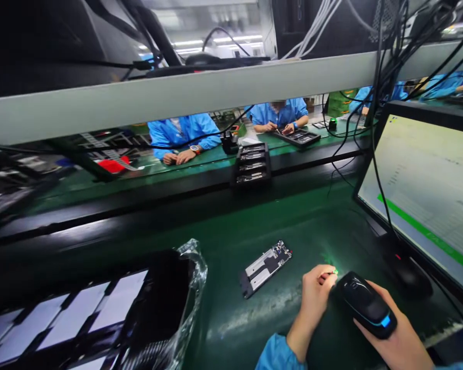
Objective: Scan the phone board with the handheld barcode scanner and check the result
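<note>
My left hand (315, 292) is closed in a pinch over the green bench, its fingertips on a tiny item lit green that is too small to name. Just right of it, my right hand (399, 329) is wrapped round a black handheld scanner (366, 304) with a blue light on its back. The scanner's front end points toward the left fingertips, close to them. Left of my hands, a phone assembly (266, 268) with exposed circuit parts lies at a slant on the green bench (224, 318).
A black tray (170, 293) with white-faced panels and clear plastic stands at the lower left. A monitor (428, 195) and a black mouse (405, 270) are at the right. Beyond a shelf beam (216, 85), people in blue sit near a parts tray (252, 164). Cables hang at the upper right.
</note>
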Available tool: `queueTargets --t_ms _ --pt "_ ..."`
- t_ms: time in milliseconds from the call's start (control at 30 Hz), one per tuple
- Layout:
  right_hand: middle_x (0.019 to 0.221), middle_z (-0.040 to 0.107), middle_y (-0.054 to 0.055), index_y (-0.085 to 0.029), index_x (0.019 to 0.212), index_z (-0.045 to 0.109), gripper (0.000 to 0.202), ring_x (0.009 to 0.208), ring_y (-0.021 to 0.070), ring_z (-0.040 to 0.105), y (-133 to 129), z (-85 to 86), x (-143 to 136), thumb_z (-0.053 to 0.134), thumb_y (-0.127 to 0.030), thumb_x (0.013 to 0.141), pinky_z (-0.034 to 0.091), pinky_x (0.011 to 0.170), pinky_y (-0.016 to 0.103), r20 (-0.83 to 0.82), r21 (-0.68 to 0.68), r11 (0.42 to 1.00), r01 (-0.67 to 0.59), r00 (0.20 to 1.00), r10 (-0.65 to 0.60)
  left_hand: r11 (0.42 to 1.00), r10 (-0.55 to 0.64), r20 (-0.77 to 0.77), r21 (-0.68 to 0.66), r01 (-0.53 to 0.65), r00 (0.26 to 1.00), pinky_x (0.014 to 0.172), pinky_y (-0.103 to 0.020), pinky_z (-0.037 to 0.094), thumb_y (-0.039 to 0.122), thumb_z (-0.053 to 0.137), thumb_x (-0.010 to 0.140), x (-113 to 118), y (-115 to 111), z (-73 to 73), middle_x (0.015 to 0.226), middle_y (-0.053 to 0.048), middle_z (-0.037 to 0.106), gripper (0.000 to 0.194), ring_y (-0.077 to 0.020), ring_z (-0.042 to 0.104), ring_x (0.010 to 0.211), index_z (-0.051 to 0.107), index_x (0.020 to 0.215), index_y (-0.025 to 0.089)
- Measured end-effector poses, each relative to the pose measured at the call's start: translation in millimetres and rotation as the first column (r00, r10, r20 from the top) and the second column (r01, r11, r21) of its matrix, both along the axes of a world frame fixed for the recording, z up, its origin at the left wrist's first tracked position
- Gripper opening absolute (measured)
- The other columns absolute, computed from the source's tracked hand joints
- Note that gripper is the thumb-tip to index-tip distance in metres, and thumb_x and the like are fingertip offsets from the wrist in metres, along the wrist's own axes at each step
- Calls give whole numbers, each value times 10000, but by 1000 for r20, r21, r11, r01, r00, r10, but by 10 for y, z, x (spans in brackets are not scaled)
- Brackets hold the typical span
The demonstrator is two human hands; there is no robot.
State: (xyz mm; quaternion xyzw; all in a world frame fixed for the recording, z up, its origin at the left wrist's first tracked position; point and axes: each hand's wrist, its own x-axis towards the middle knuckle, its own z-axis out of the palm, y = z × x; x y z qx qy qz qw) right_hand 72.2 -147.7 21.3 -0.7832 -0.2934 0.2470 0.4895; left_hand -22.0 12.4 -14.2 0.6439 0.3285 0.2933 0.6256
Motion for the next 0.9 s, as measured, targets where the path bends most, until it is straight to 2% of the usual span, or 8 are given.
queueTargets --t_ms 100,233,333,433,567,633,733,900 --pt "1069 742 32 -321 1227 543 625 1039 290 697 57 92 -13 750 -460 654 613 813 315 -6 -18 996 -93 996 93 1000 22 6 11 -22 1000 630 -247 432 205 631 794 -49 -4 33 778 -40 721 148 -152 605 689 752 868 162" --pt "1078 739 84 -236 1214 547 634 1023 288 704 78 214 -4 737 -417 638 598 852 294 39 -44 996 -73 996 75 1000 26 24 -4 -26 999 643 -251 457 220 643 795 -19 -35 29 794 -46 739 152 -161 629 697 760 879 171" --pt "1101 732 81 -241 1253 518 645 1054 275 693 61 237 0 728 -426 672 573 909 298 70 -76 992 -105 991 110 999 36 22 -30 -36 999 660 -256 484 230 649 787 -1 -36 -1 825 -56 758 180 -173 657 723 759 918 174" --pt "1165 711 66 -277 1280 491 636 1087 255 680 57 223 3 731 -406 706 538 962 296 103 -69 987 -147 983 154 997 54 12 -48 -54 998 679 -260 499 243 653 777 6 -25 -29 835 -62 765 189 -181 673 743 759 918 175" --pt "1142 725 13 -378 1243 495 625 1046 255 697 60 172 -21 749 -351 672 554 906 308 173 14 994 -106 980 102 998 45 38 -54 -43 998 696 -287 524 314 672 774 -3 -36 -14 831 -63 767 200 -203 685 743 762 898 186" --pt "1066 745 -64 -485 1244 470 706 1045 250 695 58 107 -7 752 -295 625 551 885 325 170 64 988 -140 977 127 997 52 57 -52 -49 997 711 -324 541 373 682 772 -12 -37 -8 836 -62 768 219 -234 693 758 762 889 206" --pt "871 749 -158 -626 1233 441 862 1045 247 687 46 -2 102 751 -215 541 516 902 363 115 88 977 -195 976 184 998 66 57 -24 -65 996 683 -360 548 420 683 745 -5 -4 -34 833 -14 769 183 -265 696 762 770 860 308" --pt "807 747 -124 -601 1132 593 783 1016 279 692 -87 -55 259 774 -207 480 503 870 352 132 183 979 -92 989 69 998 14 29 57 -15 999 690 -369 552 477 658 750 -14 13 -80 829 30 760 172 -281 697 777 776 833 384"
